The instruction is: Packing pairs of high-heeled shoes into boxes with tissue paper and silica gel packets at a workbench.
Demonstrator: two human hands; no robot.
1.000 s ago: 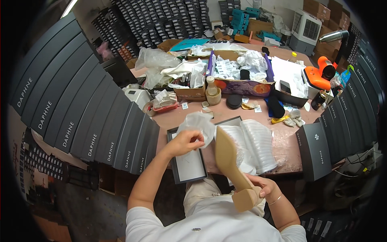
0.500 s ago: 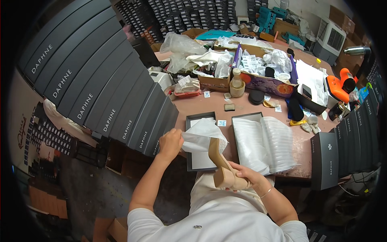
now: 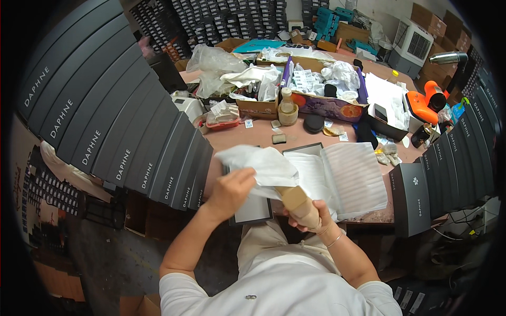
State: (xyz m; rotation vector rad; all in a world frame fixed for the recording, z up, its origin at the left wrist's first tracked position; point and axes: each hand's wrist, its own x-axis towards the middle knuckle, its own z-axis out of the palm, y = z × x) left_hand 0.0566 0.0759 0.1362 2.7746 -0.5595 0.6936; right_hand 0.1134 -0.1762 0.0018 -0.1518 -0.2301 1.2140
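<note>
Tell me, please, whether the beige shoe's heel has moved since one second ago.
Yes: in the picture, the beige shoe's heel has shifted up and leftward relative to the small standing bottle.

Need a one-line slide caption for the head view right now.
The left hand holds a thin white sheet over one end of a tan heeled shoe gripped in the right hand.

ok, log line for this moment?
left hand: grips white sheet | right hand: holds tan shoe | sheet: over shoe's far end | dark boxes: stacked at both sides
</note>
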